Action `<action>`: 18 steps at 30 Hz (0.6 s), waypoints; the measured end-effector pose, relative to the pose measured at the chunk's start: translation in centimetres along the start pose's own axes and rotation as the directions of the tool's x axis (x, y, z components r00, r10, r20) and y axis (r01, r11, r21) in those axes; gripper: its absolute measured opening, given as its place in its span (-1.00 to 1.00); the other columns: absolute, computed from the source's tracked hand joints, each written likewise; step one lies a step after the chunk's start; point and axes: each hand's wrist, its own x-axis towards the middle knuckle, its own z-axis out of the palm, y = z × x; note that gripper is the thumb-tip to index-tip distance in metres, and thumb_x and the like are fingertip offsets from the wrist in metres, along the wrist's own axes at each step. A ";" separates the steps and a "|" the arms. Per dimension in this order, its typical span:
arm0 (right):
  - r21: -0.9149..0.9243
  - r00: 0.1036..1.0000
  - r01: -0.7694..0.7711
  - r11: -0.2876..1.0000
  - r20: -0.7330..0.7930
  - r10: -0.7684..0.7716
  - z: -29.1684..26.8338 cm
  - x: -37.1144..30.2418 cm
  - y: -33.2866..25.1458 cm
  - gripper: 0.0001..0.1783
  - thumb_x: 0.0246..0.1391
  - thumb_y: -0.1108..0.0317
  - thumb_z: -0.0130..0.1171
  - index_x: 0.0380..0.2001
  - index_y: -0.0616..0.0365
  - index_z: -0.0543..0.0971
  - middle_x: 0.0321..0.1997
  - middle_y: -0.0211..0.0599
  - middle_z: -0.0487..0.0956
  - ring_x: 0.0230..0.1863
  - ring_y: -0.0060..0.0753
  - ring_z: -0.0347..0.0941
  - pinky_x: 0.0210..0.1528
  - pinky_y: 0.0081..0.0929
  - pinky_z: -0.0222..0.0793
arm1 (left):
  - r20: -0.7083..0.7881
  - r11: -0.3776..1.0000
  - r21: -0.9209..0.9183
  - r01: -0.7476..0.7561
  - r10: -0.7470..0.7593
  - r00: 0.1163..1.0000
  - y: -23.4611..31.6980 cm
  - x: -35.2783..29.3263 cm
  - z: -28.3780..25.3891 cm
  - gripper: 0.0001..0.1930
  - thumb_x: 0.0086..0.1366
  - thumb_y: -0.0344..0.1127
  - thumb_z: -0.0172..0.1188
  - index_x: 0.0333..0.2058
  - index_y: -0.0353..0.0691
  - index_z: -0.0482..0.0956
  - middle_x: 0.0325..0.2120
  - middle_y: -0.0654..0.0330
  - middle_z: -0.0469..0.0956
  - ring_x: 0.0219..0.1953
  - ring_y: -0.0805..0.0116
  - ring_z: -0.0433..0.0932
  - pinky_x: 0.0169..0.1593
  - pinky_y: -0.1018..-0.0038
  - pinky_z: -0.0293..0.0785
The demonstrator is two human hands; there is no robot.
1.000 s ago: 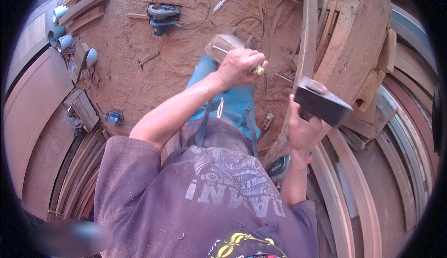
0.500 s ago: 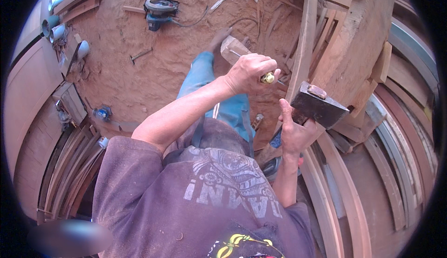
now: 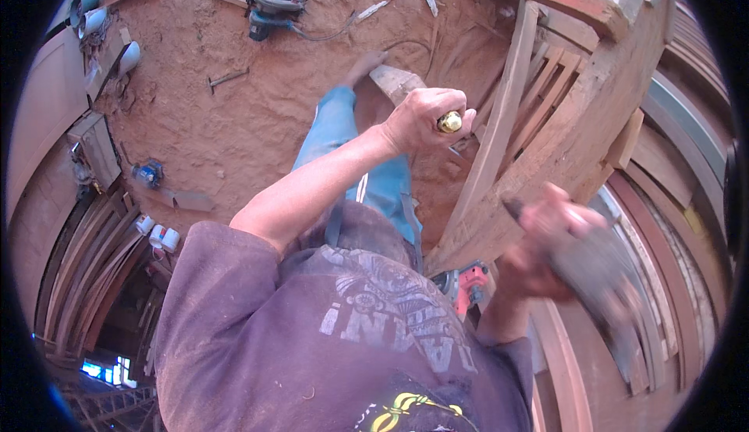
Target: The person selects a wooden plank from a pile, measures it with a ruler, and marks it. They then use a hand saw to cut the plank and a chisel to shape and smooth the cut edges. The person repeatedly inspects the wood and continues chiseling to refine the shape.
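My left hand (image 3: 427, 120) is closed round the upright handle of a chisel. The butt of the yellow chisel (image 3: 450, 122) faces up out of the fist, and most of its blade is hidden. To the right, my right hand (image 3: 550, 237) grips a hatchet and is smeared by motion. The dark, wedge-shaped hatchet head (image 3: 597, 268) is blurred beside the fingers. A large timber (image 3: 558, 143) lies to the right of my left hand. Just beyond that hand, a pale wood block (image 3: 392, 82) rests near my bare foot (image 3: 365, 67).
A circular saw (image 3: 275, 4) and a hammer (image 3: 228, 80) lie on the sawdust-covered ground. A blue power tool (image 3: 147, 173) sits at the left. Stacked boards (image 3: 675, 252) line the right side. A red tool (image 3: 470, 285) is close by my right side.
My right hand has swung the hatchet to the right and away from the chisel. My left hand stays nearly in place, still round the chisel. The view has shifted slightly.
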 end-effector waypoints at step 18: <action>0.077 0.861 -0.507 0.858 0.017 0.508 1.4 0.0 2.2 -0.82 0.20 0.46 0.49 -0.20 0.25 0.68 -0.43 -0.42 0.64 -0.51 -0.63 0.49 -0.41 -0.62 0.38 | 0.185 0.992 0.024 -0.123 0.116 0.976 -1.1 -1.7 1.9 -0.80 0.24 -0.27 0.37 -0.29 -0.20 0.55 -0.45 0.10 0.57 -0.33 -0.01 0.65 -0.21 0.11 0.56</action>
